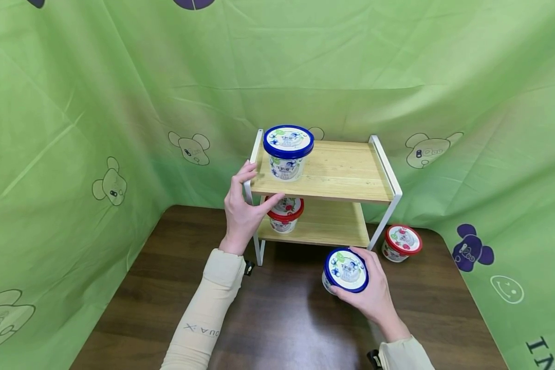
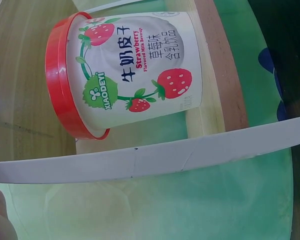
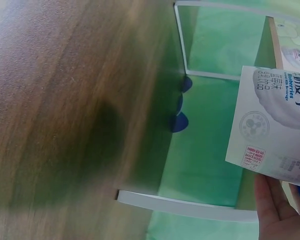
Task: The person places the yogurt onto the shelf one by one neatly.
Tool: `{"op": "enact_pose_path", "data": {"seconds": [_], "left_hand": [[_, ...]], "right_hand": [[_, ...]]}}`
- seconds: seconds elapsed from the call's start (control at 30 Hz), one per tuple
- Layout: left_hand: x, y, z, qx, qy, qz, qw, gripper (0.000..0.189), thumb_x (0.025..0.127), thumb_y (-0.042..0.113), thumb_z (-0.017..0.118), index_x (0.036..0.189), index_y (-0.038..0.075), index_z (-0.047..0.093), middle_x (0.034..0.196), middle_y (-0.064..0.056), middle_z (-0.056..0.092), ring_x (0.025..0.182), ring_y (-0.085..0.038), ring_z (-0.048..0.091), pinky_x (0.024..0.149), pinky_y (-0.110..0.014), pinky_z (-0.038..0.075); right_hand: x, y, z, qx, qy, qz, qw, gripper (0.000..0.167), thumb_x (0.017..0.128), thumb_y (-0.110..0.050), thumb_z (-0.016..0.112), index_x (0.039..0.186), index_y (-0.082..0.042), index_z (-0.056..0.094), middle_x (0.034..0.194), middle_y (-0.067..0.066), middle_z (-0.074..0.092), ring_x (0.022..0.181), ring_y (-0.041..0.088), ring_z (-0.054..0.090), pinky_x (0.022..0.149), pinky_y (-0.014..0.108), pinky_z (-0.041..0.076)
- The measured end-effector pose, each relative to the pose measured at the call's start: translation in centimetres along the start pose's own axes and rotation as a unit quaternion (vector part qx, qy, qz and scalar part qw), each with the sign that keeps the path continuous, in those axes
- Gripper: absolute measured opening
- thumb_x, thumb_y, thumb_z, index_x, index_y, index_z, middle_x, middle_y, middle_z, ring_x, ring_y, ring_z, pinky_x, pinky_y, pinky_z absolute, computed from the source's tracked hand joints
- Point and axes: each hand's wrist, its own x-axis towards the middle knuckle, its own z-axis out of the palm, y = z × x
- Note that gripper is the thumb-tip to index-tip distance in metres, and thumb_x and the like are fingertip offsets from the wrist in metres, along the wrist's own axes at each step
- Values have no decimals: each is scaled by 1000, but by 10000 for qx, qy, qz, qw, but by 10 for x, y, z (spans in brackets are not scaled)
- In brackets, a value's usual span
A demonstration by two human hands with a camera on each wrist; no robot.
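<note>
In the head view my left hand (image 1: 242, 210) is at the front left corner of a two-tier shelf (image 1: 347, 172), fingers beside the white post and thumb spread across the front edge. A blue-lidded blueberry milk cup (image 1: 287, 167) stands upright on the top tier, just beyond those fingers. Below it, a red-lidded strawberry milk cup (image 2: 140, 70) sits on the lower tier, partly hidden by the thumb in the head view. My right hand (image 1: 372, 288) grips a second blueberry cup (image 1: 349, 270), lid up, in front of the shelf and above the dark table.
Another red-lidded strawberry cup (image 1: 400, 244) stands on the wooden table (image 1: 277, 318) beside the shelf's right leg. White metal side frames (image 1: 386, 167) bound the shelf. Green printed cloth (image 1: 347, 67) hangs behind and at both sides.
</note>
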Motion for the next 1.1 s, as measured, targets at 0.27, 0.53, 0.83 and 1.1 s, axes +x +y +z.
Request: {"op": "enact_pose_path", "data": {"seconds": [0.27,0.53,0.83,1.1], "left_hand": [[0,0,0,28,11,41,10000,72,69,14,97,122,-1,51,142,-17,57,141,-24,44,113,-42,39],[-1,0,-1,52,-1,15,10000,72,70,15,97,122,-1,51,142,-15,58,141,-24,44,113,-41,39],[0,1,0,27,1,32,10000,72,69,15,97,122,-1,50,142,-16,57,141,-24,44,113,-42,39],[0,0,0,78,-26,-9,10000,71,71,16,96,122,0,50,143,-15,57,142,-24,44,113,-42,39]], "right_hand": [[2,-1,-1,66,45,-120,9999,102,53,-25,104,142,-15,54,133,2,53,117,17,50,97,17,37],[6,-6,-4,50,126,-215,9997,103,51,-23,104,141,-13,55,134,4,52,118,17,49,98,17,37],[13,-12,-10,50,248,-265,9993,105,50,-21,104,142,-9,54,134,5,54,118,18,50,98,19,37],[18,-24,-15,119,499,-364,9980,105,48,-12,103,140,-5,53,133,11,56,116,17,49,96,13,37]]}}
